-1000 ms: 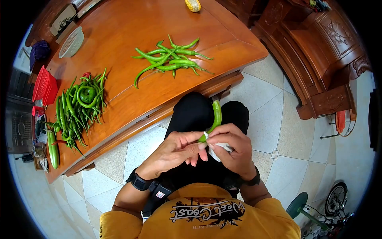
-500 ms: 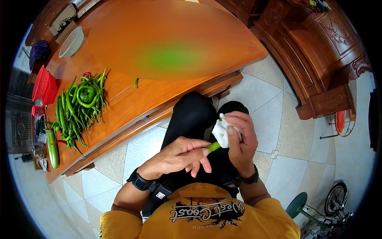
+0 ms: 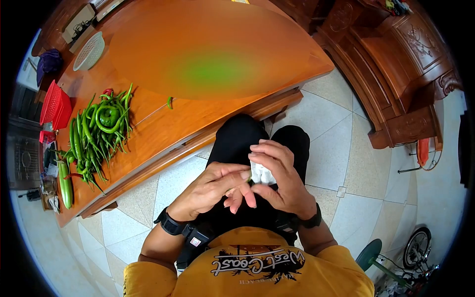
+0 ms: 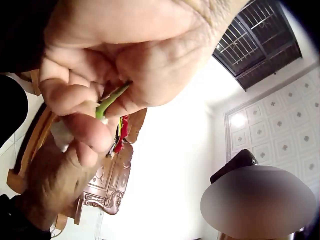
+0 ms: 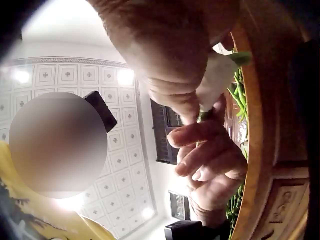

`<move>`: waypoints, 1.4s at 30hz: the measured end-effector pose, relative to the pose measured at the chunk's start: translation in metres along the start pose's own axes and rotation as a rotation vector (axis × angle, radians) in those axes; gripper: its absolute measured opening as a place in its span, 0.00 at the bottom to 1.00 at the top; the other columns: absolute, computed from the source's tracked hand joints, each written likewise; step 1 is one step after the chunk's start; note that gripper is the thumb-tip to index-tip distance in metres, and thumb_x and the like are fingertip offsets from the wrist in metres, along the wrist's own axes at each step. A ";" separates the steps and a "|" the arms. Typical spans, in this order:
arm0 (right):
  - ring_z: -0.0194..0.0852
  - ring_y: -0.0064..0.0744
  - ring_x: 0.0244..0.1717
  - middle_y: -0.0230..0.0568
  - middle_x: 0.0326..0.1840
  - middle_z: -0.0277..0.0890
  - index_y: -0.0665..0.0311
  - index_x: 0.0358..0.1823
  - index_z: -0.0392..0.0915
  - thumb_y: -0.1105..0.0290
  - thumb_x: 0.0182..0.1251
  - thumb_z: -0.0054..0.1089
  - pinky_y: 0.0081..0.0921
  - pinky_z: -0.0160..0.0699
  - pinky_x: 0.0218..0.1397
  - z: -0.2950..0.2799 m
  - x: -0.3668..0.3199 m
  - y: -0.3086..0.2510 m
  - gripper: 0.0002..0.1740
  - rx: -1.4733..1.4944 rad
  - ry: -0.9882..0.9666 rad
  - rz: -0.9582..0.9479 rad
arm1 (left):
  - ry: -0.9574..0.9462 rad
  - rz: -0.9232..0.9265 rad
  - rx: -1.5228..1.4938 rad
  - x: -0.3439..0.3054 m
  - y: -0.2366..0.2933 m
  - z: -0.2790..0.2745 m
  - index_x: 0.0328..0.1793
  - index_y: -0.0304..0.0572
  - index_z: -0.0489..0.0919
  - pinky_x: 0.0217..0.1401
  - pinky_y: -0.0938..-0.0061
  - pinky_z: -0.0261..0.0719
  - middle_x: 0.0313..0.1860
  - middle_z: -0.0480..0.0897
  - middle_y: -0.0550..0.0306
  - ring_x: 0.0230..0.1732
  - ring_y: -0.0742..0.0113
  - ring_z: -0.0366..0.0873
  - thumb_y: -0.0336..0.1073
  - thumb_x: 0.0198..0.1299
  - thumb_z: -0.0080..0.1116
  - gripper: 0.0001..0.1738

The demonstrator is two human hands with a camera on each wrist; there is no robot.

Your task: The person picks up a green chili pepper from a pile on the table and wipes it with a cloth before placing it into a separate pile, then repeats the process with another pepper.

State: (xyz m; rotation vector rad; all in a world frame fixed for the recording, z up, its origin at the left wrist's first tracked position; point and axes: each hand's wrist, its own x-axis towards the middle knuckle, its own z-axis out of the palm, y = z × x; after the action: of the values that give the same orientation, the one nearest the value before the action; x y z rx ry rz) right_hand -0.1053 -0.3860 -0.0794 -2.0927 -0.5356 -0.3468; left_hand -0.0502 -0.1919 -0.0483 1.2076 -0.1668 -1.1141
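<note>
Over the lap, the left hand (image 3: 213,190) pinches the stem end of a green pepper, whose stem (image 4: 114,100) shows between thumb and fingers in the left wrist view. The right hand (image 3: 284,180) holds a white cloth (image 3: 262,174) wrapped round the pepper, close against the left fingertips. In the right wrist view, the cloth (image 5: 215,80) covers the pepper's middle, and a green end (image 5: 242,58) sticks out beyond it. From the head, most of the pepper is hidden by cloth and fingers.
A heap of green peppers (image 3: 91,138) lies on the wooden table (image 3: 148,133), near a long green vegetable (image 3: 65,185), a red basket (image 3: 56,106) and a pale basket (image 3: 89,51). A blurred green patch covers the table's middle. Carved wooden furniture (image 3: 396,64) stands right.
The right hand first moved the cloth up and away along the pepper, then came back down beside the left fingers. The left hand has kept its pinch and shifted slightly.
</note>
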 end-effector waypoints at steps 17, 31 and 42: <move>0.72 0.45 0.58 0.45 0.50 0.75 0.67 0.48 0.77 0.80 0.64 0.51 0.42 0.66 0.64 -0.001 0.001 0.003 0.12 0.181 0.129 -0.099 | -0.051 -0.022 0.148 -0.003 0.005 0.003 0.59 0.32 0.76 0.20 0.86 0.64 0.22 0.79 0.55 0.17 0.79 0.68 0.37 0.72 0.45 0.18; 0.75 0.44 0.50 0.48 0.48 0.77 0.67 0.49 0.76 0.78 0.69 0.44 0.38 0.67 0.61 -0.007 -0.001 0.011 0.12 0.086 0.258 0.089 | -0.169 0.026 0.117 -0.004 0.001 0.000 0.63 0.36 0.75 0.17 0.84 0.58 0.21 0.76 0.59 0.16 0.80 0.64 0.36 0.73 0.45 0.18; 0.74 0.41 0.47 0.42 0.42 0.76 0.65 0.44 0.79 0.74 0.65 0.55 0.43 0.66 0.60 0.006 0.001 0.003 0.08 0.084 0.156 -0.144 | -0.164 0.032 0.113 0.001 -0.004 0.002 0.58 0.36 0.77 0.22 0.85 0.61 0.21 0.74 0.64 0.18 0.81 0.63 0.38 0.73 0.45 0.17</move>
State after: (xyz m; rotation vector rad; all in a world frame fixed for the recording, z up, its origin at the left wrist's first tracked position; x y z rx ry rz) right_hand -0.1025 -0.3822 -0.0846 -1.9326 -0.5981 -0.5565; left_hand -0.0530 -0.1936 -0.0512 1.2087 -0.3775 -1.1879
